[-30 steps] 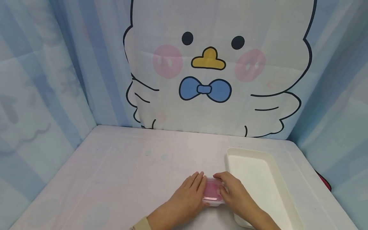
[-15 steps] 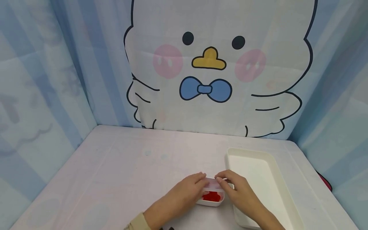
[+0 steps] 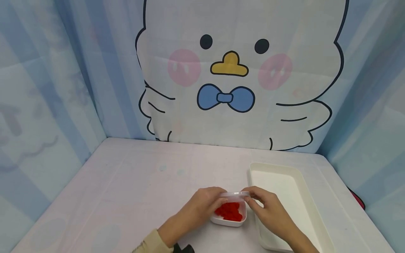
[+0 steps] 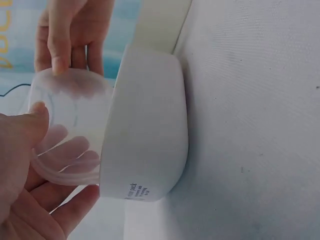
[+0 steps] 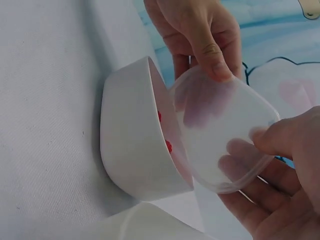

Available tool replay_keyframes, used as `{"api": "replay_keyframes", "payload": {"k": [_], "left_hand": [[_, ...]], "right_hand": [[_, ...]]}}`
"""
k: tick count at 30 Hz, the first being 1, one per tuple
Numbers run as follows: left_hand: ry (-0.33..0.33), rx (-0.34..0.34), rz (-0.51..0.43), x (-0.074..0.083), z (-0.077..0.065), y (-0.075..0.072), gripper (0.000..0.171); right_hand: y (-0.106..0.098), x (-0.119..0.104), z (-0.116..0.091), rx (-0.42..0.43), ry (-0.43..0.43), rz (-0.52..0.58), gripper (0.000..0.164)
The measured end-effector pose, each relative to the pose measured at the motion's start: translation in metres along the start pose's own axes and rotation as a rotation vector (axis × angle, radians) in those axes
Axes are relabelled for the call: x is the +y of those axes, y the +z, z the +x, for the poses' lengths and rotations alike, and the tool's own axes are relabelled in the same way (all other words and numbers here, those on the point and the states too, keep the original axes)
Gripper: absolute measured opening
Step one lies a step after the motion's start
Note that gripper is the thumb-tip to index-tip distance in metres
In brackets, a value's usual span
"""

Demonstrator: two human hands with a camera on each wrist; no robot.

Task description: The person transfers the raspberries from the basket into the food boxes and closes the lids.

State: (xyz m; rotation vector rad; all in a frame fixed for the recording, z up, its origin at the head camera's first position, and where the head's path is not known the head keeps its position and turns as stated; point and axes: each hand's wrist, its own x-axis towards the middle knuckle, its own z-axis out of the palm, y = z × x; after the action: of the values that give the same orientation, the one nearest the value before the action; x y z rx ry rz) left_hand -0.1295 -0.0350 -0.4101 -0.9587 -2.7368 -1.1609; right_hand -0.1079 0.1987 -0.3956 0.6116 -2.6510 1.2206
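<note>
A small white plastic box (image 3: 227,222) stands on the table with crumpled-looking red pieces (image 3: 229,212) inside. Its clear lid (image 5: 220,130) is tilted up on edge at the far side of the box, seen nearly edge-on in the head view. My left hand (image 3: 199,207) pinches the lid's left side, thumb on the near face and fingers behind. On the opposite side my right hand (image 3: 269,212) grips it the same way. The left wrist view shows the lid (image 4: 75,110) upright over the rim, and small dark print on the box wall (image 4: 145,120).
A long white tray (image 3: 278,181) lies right of the box, partly under my right forearm. The pale pink table (image 3: 142,189) runs back to a curtain (image 3: 227,126) with a cartoon bird. Something black (image 3: 183,248) shows beside my left sleeve (image 3: 153,243).
The lid lay flat on the box, then its near edge rose; now it stands upright at the back. Both hands have tilted up with it, and the red contents have come into sight.
</note>
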Motion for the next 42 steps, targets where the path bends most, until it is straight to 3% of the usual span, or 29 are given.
{"api": "replay_keyframes", "payload": {"k": [6, 13, 22, 34, 42], "left_hand": [[-0.059, 0.083, -0.136, -0.006, 0.0, -0.006, 0.025], [-0.102, 0.172, -0.263, -0.013, 0.0, -0.01, 0.023], [-0.229, 0.159, -0.418, -0.011, -0.001, -0.016, 0.029], [-0.345, 0.136, -0.433, -0.011, 0.0, -0.014, 0.029], [-0.337, 0.128, -0.353, -0.012, 0.0, -0.013, 0.023]], "right_hand": [[-0.004, 0.001, 0.001, -0.013, 0.141, 0.16, 0.015], [-0.005, -0.002, 0.003, 0.013, 0.222, 0.227, 0.022], [-0.004, -0.003, 0.006, -0.032, 0.354, 0.369, 0.036], [0.0, -0.004, 0.008, -0.089, 0.367, 0.359, 0.042], [0.002, -0.006, 0.008, -0.096, 0.358, 0.244, 0.039]]}}
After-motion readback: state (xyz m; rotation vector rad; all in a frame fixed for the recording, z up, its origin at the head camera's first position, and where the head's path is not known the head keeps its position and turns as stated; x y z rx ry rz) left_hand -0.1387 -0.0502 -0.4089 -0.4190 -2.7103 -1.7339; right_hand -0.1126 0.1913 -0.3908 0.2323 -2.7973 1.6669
